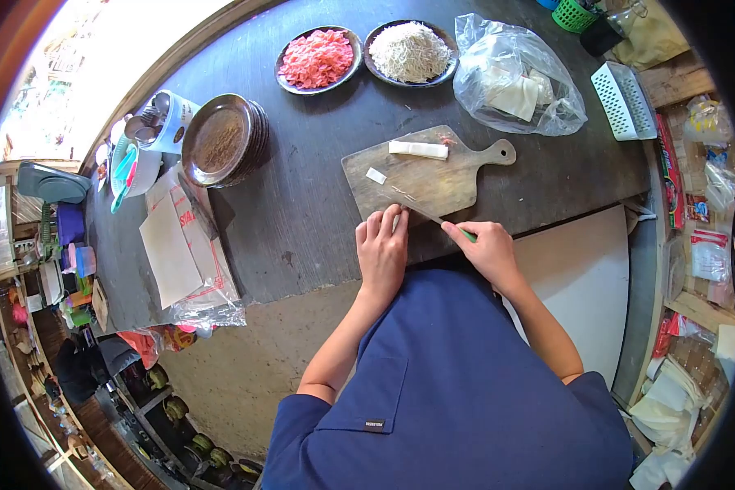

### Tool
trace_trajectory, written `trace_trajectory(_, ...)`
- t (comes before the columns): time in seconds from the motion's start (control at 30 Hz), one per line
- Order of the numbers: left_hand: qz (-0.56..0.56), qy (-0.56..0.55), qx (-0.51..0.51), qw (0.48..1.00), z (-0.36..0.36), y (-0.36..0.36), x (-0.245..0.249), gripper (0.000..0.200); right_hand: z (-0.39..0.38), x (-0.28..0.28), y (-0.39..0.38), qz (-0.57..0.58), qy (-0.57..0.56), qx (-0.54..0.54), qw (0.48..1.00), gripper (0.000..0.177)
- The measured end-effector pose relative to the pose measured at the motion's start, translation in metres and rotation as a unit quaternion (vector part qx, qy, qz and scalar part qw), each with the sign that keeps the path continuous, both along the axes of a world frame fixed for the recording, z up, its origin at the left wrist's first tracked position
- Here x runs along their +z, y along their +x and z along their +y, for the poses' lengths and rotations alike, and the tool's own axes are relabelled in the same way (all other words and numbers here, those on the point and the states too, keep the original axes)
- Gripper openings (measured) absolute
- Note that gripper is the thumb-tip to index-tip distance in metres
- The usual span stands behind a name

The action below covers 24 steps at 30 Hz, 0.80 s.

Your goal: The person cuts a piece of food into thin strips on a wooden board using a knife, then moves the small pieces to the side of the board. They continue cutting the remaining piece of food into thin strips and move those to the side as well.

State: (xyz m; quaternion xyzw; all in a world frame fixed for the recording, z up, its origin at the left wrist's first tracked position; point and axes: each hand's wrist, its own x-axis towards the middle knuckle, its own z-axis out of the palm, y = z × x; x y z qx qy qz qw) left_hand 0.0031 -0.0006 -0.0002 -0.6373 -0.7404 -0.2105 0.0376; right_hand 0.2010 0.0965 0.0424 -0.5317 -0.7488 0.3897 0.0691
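Note:
My right hand (pixel 487 251) grips the green handle (pixel 469 235) of a knife, whose blade (pixel 423 211) slants up and left across the near edge of a wooden cutting board (pixel 453 184). Close to the blade's far end is my left hand (pixel 382 247), its fingers curled together at the board's edge; what they hold, if anything, is hidden. On the board lie a folded white strip (pixel 418 149), a small white piece (pixel 376 175) and a few thin shreds (pixel 403 193). The board's handle points right.
Beyond the board stand a plate of pink shreds (pixel 317 59), a plate of white shreds (pixel 411 52) and a clear plastic bag (pixel 518 82) with white pieces inside. Stacked brown plates (pixel 220 140) and cardboard (pixel 171 253) lie left. A white basket (pixel 623 102) stands right.

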Motion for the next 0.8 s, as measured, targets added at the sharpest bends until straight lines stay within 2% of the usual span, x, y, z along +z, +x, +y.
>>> trace_trajectory(0.1, -0.002, -0.001, -0.001, 1.000, 0.000, 0.001, -0.001, 0.034, -0.004, 0.013, 0.004, -0.019, -0.012, -0.007, 1.000, 0.050)
trace_trajectory(0.23, 0.010, 0.002, 0.002, 1.000, 0.000, 0.001, -0.001, 0.033, -0.004, 0.003, 0.004, -0.017, -0.003, -0.007, 1.000, 0.050)
trace_trajectory(0.4, 0.008, 0.009, 0.009, 1.000, 0.000, 0.004, -0.001, 0.031, -0.001, -0.016, -0.012, 0.028, 0.013, -0.007, 0.999, 0.054)
trace_trajectory(0.53, -0.001, 0.014, 0.013, 1.000, -0.001, 0.002, 0.000, 0.029, -0.001, 0.000, -0.004, 0.035, 0.014, -0.005, 0.999, 0.054)
trace_trajectory(0.67, -0.006, 0.014, 0.015, 1.000, -0.001, 0.003, 0.000, 0.028, -0.003, 0.012, 0.005, -0.005, -0.009, -0.001, 1.000, 0.055)
trace_trajectory(0.8, 0.004, 0.012, 0.018, 1.000, -0.001, 0.003, -0.002, 0.029, -0.002, 0.002, 0.004, -0.014, -0.025, -0.008, 1.000, 0.055)
